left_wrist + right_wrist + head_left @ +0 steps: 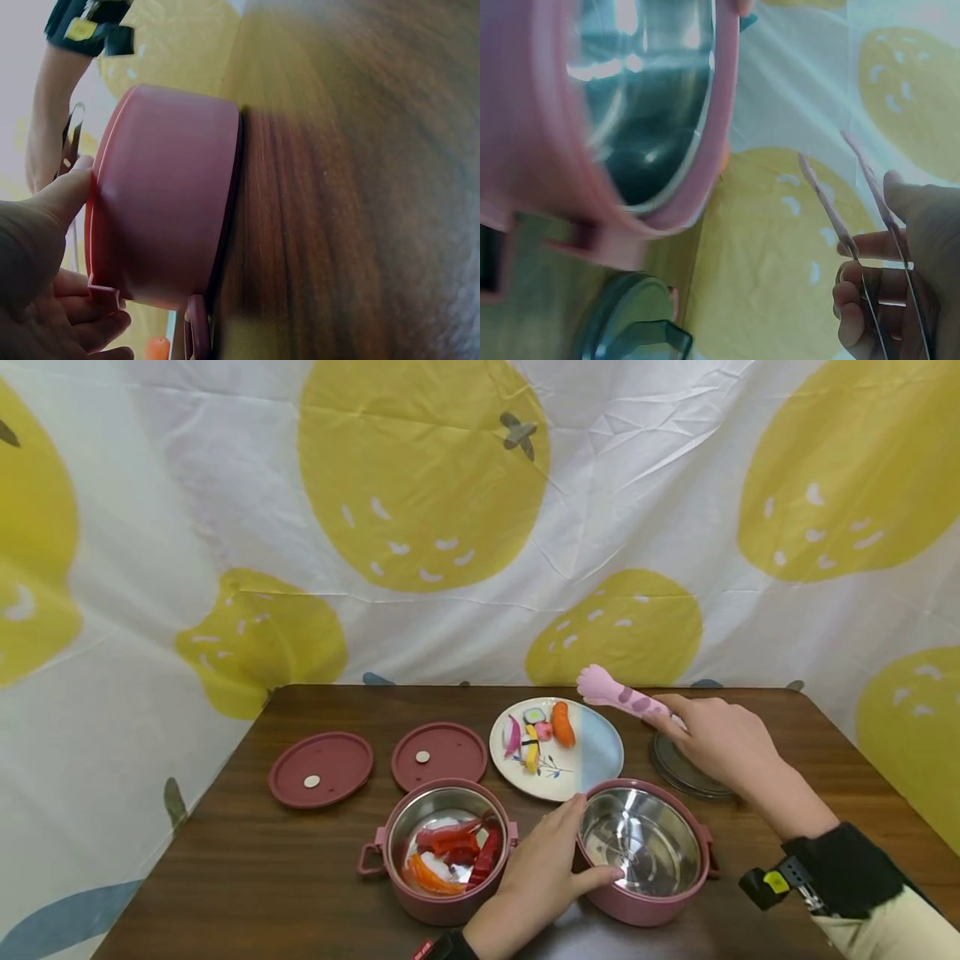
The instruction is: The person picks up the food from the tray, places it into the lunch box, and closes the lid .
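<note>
My left hand (543,868) grips the rim of the right-hand pink pot (637,908), thumb over the edge and fingers along its outer side. Bare shiny metal shows inside that pot. Raised above the back right of the table, my right hand (723,739) holds pink paw-tipped tongs (618,695), pointing left. The two arms of the tongs (826,206) stand apart in the right wrist view, with nothing between their tips. Beside my left hand, a second pink pot (442,910) holds several red and orange toy food pieces.
Behind the pots lies a white and blue plate (596,760) with a toy sausage (562,725) and several toy sushi pieces. Two dark red lids (341,760) (457,764) lie at the back left. Dark round lids (686,772) lie below my right hand. A fruit-patterned curtain (420,635) hangs behind.
</note>
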The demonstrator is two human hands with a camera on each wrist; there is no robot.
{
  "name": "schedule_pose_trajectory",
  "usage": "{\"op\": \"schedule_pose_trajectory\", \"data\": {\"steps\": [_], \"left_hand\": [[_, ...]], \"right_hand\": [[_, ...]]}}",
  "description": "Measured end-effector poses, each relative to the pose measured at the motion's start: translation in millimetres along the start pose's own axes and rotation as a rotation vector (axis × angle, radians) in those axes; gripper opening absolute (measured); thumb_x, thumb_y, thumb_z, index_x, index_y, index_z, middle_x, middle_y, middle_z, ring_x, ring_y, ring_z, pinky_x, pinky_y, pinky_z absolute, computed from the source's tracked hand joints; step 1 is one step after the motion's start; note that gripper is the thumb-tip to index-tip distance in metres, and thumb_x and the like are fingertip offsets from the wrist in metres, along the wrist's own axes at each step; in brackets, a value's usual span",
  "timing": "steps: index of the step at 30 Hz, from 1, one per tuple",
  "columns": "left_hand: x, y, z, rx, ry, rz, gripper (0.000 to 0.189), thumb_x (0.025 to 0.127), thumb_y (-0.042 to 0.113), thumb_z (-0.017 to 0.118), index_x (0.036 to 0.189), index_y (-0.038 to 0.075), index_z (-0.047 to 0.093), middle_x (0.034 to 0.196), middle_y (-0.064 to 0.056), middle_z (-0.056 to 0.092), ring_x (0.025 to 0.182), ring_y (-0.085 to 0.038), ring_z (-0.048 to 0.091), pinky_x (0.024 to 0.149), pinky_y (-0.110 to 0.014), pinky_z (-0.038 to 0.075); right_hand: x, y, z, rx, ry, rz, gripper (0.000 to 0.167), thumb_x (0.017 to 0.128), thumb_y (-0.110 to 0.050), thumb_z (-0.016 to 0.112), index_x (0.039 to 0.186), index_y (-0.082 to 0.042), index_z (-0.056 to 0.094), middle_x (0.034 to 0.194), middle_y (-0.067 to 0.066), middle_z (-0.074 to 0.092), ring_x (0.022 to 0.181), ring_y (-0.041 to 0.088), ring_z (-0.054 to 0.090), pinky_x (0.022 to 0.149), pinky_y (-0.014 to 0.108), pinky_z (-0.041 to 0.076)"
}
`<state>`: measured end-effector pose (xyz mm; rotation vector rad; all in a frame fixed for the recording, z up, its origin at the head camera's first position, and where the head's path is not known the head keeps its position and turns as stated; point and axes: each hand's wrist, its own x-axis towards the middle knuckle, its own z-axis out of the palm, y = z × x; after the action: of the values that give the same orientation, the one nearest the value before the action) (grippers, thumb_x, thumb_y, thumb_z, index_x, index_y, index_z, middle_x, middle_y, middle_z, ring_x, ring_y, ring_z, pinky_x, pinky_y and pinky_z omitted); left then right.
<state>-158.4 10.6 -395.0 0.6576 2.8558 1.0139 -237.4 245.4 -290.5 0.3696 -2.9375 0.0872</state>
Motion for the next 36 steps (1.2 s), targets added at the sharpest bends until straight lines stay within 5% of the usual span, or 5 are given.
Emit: {"op": "schedule_pose_trajectory", "data": {"steps": [6, 15, 21, 26, 36], "left_hand": [[0.8, 2.3, -0.1, 0.011, -0.016, -0.024, 0.088, 0.086, 0.054, 0.072, 0.154, 0.013, 0.036, 0.158, -0.005, 0.042, 0.143, -0.024, 0.044, 0.115, -0.044, 0.042], [1.4, 2.0, -0.6, 0.036, -0.008, -0.023, 0.087, 0.085, 0.055, 0.072, 0.153, 0.014, 0.038, 0.156, -0.004, 0.044, 0.142, -0.022, 0.046, 0.113, -0.044, 0.044], [1.6, 2.3, 0.4, 0.043, -0.008, -0.031, 0.087, 0.084, 0.056, 0.073, 0.153, 0.015, 0.039, 0.155, -0.003, 0.046, 0.141, -0.021, 0.047, 0.111, -0.044, 0.046], [2.5, 4.4, 0.0, 0.036, -0.036, -0.065, 0.089, 0.083, 0.058, 0.073, 0.154, 0.016, 0.038, 0.156, -0.002, 0.045, 0.141, -0.022, 0.047, 0.11, -0.046, 0.046], [2.5, 3.5, -1.2, 0.019, -0.025, -0.088, 0.089, 0.082, 0.059, 0.073, 0.153, 0.018, 0.039, 0.154, -0.001, 0.047, 0.14, -0.023, 0.048, 0.109, -0.054, 0.045]], "right_hand": [[26.3, -4, -6, -0.046, -0.016, -0.056, 0.033, 0.103, -0.042, 0.052, 0.102, -0.011, 0.066, 0.081, 0.006, 0.069, 0.071, 0.026, 0.064, 0.055, 0.041, 0.046], [56.7, -20, -2, -0.18, -0.007, -0.125, 0.024, 0.093, -0.024, 0.07, 0.092, -0.003, 0.058, 0.079, 0.01, 0.061, 0.066, 0.026, 0.059, 0.052, 0.041, 0.049], [70.4, -34, -1, -0.088, -0.153, -0.06, 0.03, 0.093, -0.035, 0.067, 0.076, -0.01, 0.07, 0.064, 0.0, 0.056, 0.063, 0.02, 0.053, 0.053, 0.033, 0.038], [78.8, -45, -6, -0.102, -0.312, 0.06, 0.041, 0.093, -0.046, 0.063, 0.07, -0.013, 0.064, 0.071, 0.003, 0.052, 0.069, 0.022, 0.052, 0.058, 0.034, 0.037], [91.6, -64, 5, -0.108, -0.385, 0.14, 0.041, 0.087, -0.051, 0.068, 0.086, -0.01, 0.073, 0.094, 0.008, 0.067, 0.082, 0.025, 0.057, 0.071, 0.042, 0.051]]}}
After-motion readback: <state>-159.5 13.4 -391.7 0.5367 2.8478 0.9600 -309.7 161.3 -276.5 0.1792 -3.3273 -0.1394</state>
